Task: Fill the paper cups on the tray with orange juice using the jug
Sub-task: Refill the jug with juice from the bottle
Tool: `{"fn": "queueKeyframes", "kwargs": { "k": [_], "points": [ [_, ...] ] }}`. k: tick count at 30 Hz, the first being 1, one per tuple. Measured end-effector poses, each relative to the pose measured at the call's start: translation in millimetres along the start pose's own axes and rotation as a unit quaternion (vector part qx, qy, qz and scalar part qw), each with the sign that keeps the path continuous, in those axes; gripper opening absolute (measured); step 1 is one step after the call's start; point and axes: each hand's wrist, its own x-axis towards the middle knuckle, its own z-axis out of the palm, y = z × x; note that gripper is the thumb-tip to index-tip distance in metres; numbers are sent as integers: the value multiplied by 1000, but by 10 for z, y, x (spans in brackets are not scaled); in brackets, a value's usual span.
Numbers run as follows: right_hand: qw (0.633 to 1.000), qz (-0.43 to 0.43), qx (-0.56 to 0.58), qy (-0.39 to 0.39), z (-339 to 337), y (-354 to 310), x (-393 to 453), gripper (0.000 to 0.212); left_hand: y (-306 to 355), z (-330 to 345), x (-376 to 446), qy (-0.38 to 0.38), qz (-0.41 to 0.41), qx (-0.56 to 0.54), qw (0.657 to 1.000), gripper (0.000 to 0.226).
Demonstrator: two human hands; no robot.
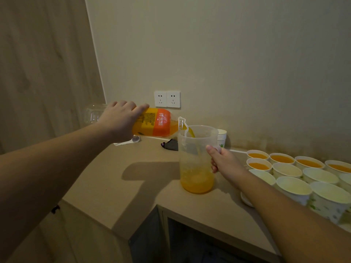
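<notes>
My left hand [118, 120] grips an orange juice bottle [155, 122] tipped on its side, its mouth over the clear plastic jug [196, 160]. A stream of juice runs into the jug, which stands on the counter with juice at its bottom. My right hand [223, 160] holds the jug's handle on its right side. Paper cups [293, 184] stand in rows at the right on a white tray [245, 200]. The far cups [282, 158] hold orange juice; the nearer ones look empty.
A stack of spare paper cups [221, 138] stands behind the jug by the wall. A dark crumpled object [171, 145] and a bottle cap [136, 138] lie on the beige counter [117, 183]. Two wall sockets [167, 99] sit above. The counter edge steps inward near me.
</notes>
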Motion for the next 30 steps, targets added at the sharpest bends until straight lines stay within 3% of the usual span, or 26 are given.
{"fn": "queueKeyframes", "kwargs": {
  "k": [30],
  "points": [
    [1000,-1,-12,-2,-1,-50,-37,39,4,-14,-12,0,-1,2,1000,115]
  ]
}}
